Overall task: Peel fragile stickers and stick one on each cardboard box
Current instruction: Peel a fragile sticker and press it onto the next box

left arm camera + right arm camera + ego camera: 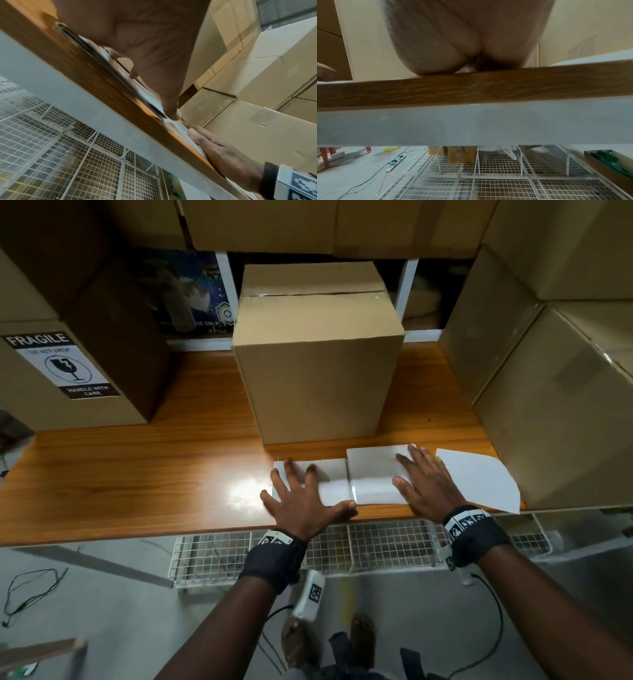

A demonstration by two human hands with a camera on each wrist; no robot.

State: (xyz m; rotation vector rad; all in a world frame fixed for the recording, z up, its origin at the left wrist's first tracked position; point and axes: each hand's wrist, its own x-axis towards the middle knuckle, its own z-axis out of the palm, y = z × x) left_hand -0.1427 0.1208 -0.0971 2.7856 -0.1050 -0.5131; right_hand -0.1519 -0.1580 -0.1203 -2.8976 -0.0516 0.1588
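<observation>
1. The left hand point(301, 498) lies palm down with fingers spread flat on a white rectangular sheet of sticker paper point(334, 482) near the front edge of the glossy orange-brown wood-grain bench point(137, 474); its grip is apart, fingers straight, clasping nothing.
2. The right hand point(424, 482) lies flat the same way on a second white sheet point(371, 474) just beside the first, fingers straight, grip apart.
3. In the left wrist view the left hand's fingertips point(175, 115) press the thin paper edge against the bench.
4. To the right lies a loose white sheet with a curved edge point(479, 481), smooth and blank.
5. Just behind the sheets stands a plain brown cardboard box point(318, 371), upright, with a matte surface and closed top flaps.
6. Farther left, another brown cardboard box point(113, 344) carries a black-and-white "FRAGILE" sticker point(63, 366) with a broken-glass symbol.
7. At right rise stacked brown cardboard boxes point(555, 392).
</observation>
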